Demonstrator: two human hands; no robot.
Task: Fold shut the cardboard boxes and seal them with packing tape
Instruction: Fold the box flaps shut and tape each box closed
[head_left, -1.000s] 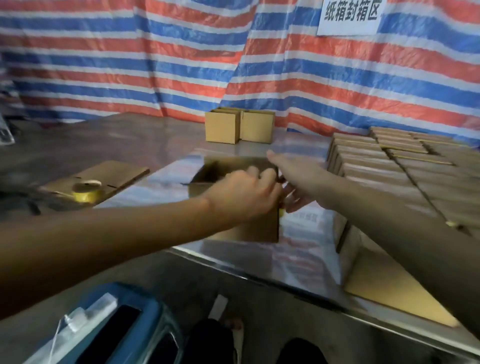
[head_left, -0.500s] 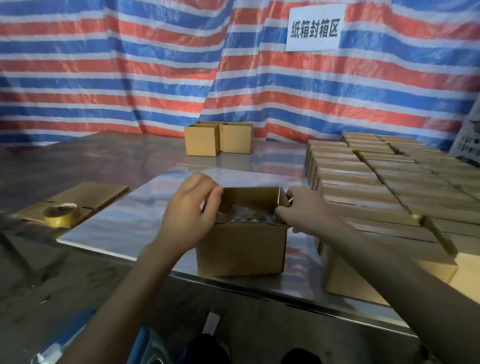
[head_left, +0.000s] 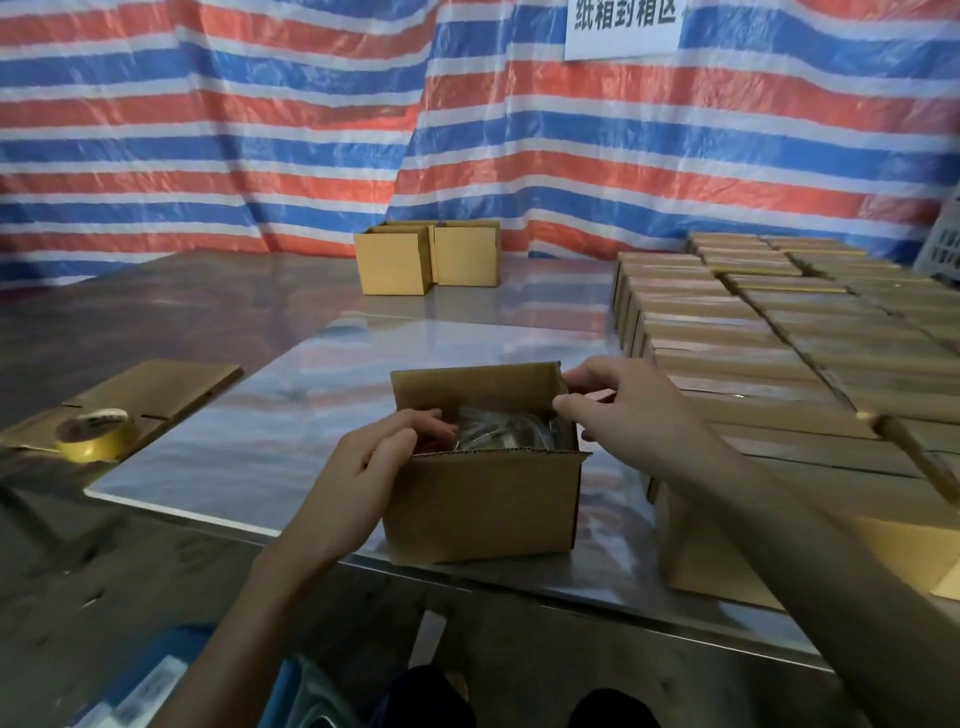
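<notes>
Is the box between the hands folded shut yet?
Open: the box has its far flap upright, and plastic-wrapped contents show inside.

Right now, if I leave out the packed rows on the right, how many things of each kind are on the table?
open box: 1
back boxes: 2
tape roll: 1
flat cardboard: 1
Total: 5
</notes>
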